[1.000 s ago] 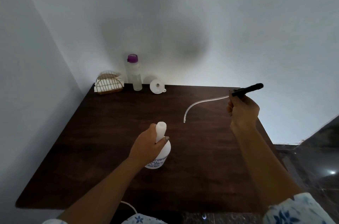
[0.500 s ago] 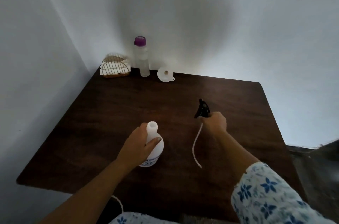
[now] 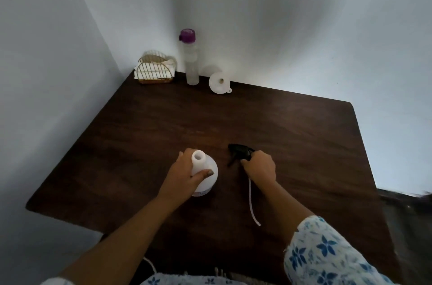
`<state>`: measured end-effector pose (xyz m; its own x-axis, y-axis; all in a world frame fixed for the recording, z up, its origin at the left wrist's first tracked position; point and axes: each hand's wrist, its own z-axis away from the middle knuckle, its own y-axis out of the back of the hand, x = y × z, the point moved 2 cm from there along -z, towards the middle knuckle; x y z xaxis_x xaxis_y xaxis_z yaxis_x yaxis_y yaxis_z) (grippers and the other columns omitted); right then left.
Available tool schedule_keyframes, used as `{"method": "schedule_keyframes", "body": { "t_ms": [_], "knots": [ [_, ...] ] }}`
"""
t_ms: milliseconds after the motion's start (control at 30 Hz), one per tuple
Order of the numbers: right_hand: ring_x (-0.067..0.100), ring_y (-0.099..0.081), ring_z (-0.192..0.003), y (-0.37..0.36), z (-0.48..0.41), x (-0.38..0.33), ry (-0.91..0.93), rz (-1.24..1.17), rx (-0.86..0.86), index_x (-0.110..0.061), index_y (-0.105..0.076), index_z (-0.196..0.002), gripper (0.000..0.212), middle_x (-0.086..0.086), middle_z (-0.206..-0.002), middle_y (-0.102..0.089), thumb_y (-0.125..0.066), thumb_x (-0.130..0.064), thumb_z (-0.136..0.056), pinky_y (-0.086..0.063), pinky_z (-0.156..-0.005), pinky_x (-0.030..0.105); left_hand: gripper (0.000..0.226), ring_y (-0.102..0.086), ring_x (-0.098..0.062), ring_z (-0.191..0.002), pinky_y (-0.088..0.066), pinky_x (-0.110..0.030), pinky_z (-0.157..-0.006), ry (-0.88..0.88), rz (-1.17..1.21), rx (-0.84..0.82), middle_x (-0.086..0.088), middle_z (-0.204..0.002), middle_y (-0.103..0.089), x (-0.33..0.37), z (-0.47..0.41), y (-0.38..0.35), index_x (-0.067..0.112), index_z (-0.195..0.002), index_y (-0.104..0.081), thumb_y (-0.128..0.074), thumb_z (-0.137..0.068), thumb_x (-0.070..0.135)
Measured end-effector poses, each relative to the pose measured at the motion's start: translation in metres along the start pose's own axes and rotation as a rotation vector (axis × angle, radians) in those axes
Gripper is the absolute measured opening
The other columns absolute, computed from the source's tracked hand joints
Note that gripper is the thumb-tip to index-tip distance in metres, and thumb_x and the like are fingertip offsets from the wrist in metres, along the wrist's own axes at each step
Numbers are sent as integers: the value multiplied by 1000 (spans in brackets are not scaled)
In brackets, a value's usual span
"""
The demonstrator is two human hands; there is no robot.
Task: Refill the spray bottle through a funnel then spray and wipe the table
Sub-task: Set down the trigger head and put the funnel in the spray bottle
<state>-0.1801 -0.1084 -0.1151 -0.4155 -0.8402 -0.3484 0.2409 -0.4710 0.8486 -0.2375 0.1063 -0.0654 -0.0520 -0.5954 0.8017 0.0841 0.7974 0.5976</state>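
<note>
this looks like a room in a home. a dark wood table (image 3: pixel 280 121) sits in a corner between plain white walls (image 3: pixel 280 16). at its far left side stand a wire napkin holder (image 3: pixel 155 72), a clear bottle (image 3: pixel 192 69) with a purple cap, and a white funnel (image 3: pixel 219 82).

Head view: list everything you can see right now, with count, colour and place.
table: one, dark brown, set into the wall corner
napkin holder: one, gold wire with white napkins, far left corner
refill bottle: one, clear with purple cap, far edge, right of the holder
funnel: one, white, far edge, right of that bottle
spray bottle: one, white, neck open, near centre
spray head: one, black, right of the spray bottle
dip tube: one, clear, trailing from the head towards the near edge
sleeve: one, white with blue flowers, right arm
left hand: grips the spray bottle
right hand: holds the spray head
</note>
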Motion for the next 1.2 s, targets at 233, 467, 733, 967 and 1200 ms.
{"method": "schedule_keyframes", "body": {
  "t_ms": [233,467,733,967,1200],
  "knots": [
    [14,-61,-65,-5,6,1,23,33,-7,-15,-53,-73,29,2,-71,-61,-58,-39,-88,-55,-64,30,43,-54,-11,-96,-45,-22,-75,75,24,-27,4,-109,-56,0,-5,-14,21,-107,-49,-74,-73,31],
    [8,-57,-61,-10,5,10,33,56,-3,-17,-57,-80,26,0,-79,-61,-59,-42,-87,-46,-52,23,45,-53,-7,-98,-48,-24,-81,131,36,-75,12,-106,-54,-8,2,-21,24,-108,-49,-75,-72,31],
    [13,-58,-74,-6,8,14,-55,22,61,-17,-53,-81,41,2,-90,-59,-64,-56,-76,-55,-65,29,98,-31,-9,-133,-33,-23,-105,125,-28,-202,19,-136,-35,-19,2,-14,30,-134,-34,-82,-51,51],
    [29,-47,-110,19,-8,-11,-155,-176,208,-9,-38,-122,70,11,-120,-50,-66,-51,-73,-49,-86,41,124,20,-8,-138,2,-35,-118,-36,-312,-480,15,-150,19,-46,-29,40,30,-143,13,-76,-58,43],
    [32,-34,-126,33,-59,-94,93,-82,157,-13,-29,-137,72,14,-138,-37,-61,-47,-83,-38,-100,43,99,6,-1,-137,-8,-23,-112,-125,-256,-288,18,-148,3,-35,-115,56,28,-145,3,-68,-76,35]
  ]
}}
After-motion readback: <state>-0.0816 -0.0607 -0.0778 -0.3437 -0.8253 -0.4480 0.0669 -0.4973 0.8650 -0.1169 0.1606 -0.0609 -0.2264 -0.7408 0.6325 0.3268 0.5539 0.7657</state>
